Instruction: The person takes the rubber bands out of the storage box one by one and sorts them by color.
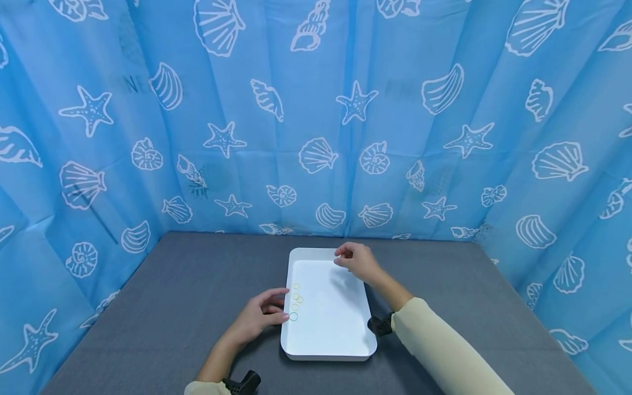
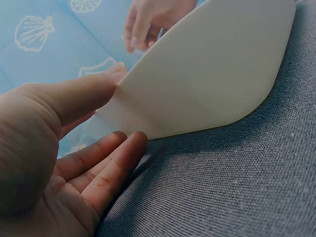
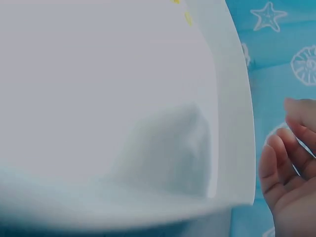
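Note:
A white rectangular tray (image 1: 336,329) rests on the grey cloth, several thin yellow, orange and green rings (image 1: 293,316) lying inside it along the left wall. My left hand (image 1: 257,315) holds the tray's left side; in the left wrist view its thumb (image 2: 98,91) meets the rim and two fingertips (image 2: 138,140) touch the wall's lower edge. Over the far right corner is my right hand (image 1: 357,260), its fingers loosely bent. Thumb and fingertips of that hand (image 3: 296,158) stand apart beyond the rim in the right wrist view, nothing visible between them.
Grey cloth (image 1: 173,307) covers the table around the tray. Behind it hangs a blue curtain (image 1: 276,181) with white shell and starfish prints. A black wrist device (image 1: 380,325) on the right arm is close beside the tray's right wall.

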### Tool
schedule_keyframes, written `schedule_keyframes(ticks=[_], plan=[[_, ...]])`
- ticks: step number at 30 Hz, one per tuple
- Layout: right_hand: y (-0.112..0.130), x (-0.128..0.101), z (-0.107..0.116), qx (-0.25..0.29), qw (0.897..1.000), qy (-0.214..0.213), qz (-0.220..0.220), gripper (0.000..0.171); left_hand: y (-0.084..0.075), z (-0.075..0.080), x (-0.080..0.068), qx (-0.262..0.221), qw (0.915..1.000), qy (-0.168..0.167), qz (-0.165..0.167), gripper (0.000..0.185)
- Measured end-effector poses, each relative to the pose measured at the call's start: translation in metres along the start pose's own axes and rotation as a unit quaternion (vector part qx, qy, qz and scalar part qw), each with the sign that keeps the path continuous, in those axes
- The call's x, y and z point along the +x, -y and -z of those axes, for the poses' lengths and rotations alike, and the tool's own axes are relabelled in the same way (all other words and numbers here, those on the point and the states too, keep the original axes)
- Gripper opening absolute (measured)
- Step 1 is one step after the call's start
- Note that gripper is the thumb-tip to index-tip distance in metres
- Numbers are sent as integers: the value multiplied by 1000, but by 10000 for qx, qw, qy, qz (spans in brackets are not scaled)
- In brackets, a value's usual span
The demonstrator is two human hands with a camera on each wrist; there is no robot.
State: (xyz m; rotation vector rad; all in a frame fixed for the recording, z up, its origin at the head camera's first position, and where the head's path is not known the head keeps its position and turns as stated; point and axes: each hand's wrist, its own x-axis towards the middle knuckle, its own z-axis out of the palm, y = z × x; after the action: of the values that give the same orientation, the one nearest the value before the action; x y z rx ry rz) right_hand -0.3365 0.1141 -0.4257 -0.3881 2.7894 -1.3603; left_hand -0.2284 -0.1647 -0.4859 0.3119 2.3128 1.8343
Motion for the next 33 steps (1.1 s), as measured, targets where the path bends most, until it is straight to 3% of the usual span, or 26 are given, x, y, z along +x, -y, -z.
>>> schedule_keyframes(ticks=[10,33], plan=[[17,7,-19,-345,9982,496,40,19,1,1,1,40,10000,-23,81,59],[11,9,-64,-104,9929,1182,102,15,1,2,1,-53,10000,49,41,59]])
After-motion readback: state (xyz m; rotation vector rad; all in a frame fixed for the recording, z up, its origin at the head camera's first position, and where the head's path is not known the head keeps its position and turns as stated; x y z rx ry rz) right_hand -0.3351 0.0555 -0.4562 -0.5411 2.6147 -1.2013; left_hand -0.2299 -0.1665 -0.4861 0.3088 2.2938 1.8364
